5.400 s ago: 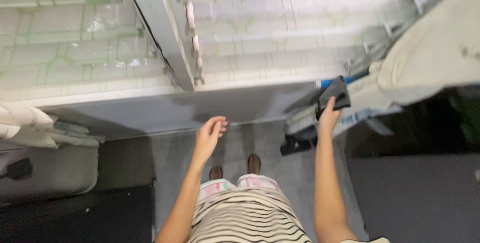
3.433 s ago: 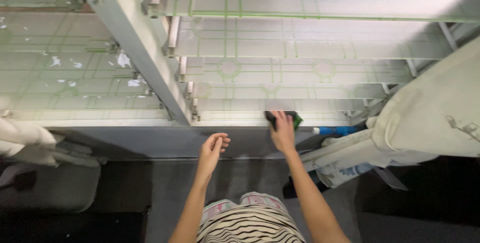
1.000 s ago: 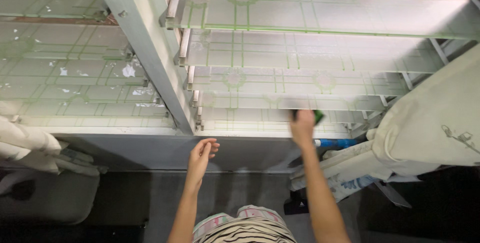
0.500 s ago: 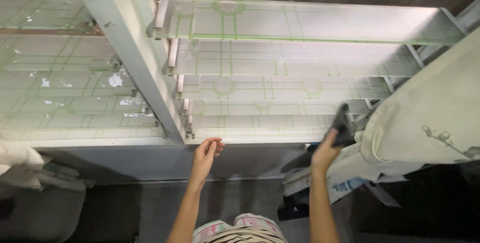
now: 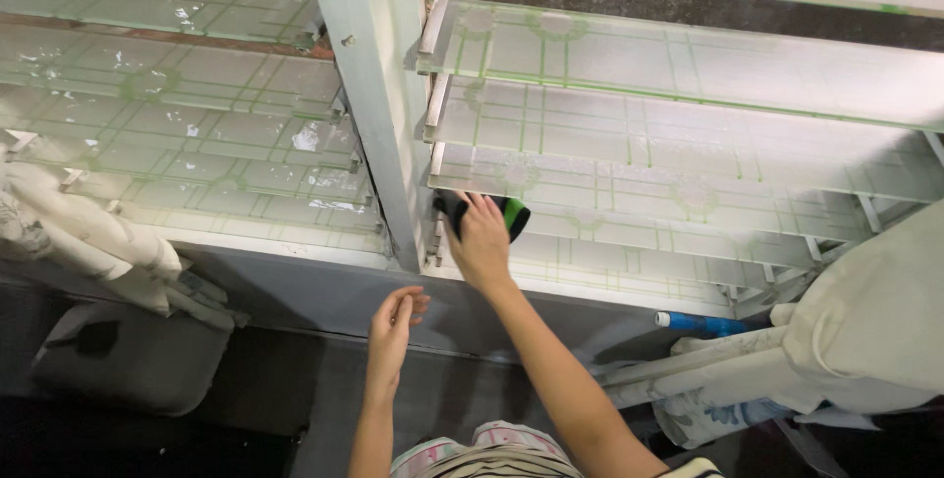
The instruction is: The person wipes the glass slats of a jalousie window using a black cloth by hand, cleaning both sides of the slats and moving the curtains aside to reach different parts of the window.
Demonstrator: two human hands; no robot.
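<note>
My right hand [image 5: 481, 239] presses a black and green cleaning pad [image 5: 511, 212] against a frosted glass louvre slat [image 5: 629, 225] of the window, at the slat's left end beside the grey upright window post [image 5: 379, 94]. The pad is partly hidden under my fingers. My left hand [image 5: 393, 326] hangs lower, in front of the grey wall below the sill, its fingers loosely curled and holding nothing. More patterned slats [image 5: 688, 65] are stacked above, tilted open.
A pale cloth-covered object [image 5: 875, 330] leans at the right, with a blue tube [image 5: 703, 323] and printed fabric beneath it. White bundled cloth [image 5: 88, 232] lies at the left above a grey cushion [image 5: 128, 360]. The left window panel [image 5: 187, 134] has flaking white spots.
My right hand has swept the pad from the right end of the slats to the left end by the post. The camera view shifted left. My left hand stayed low.
</note>
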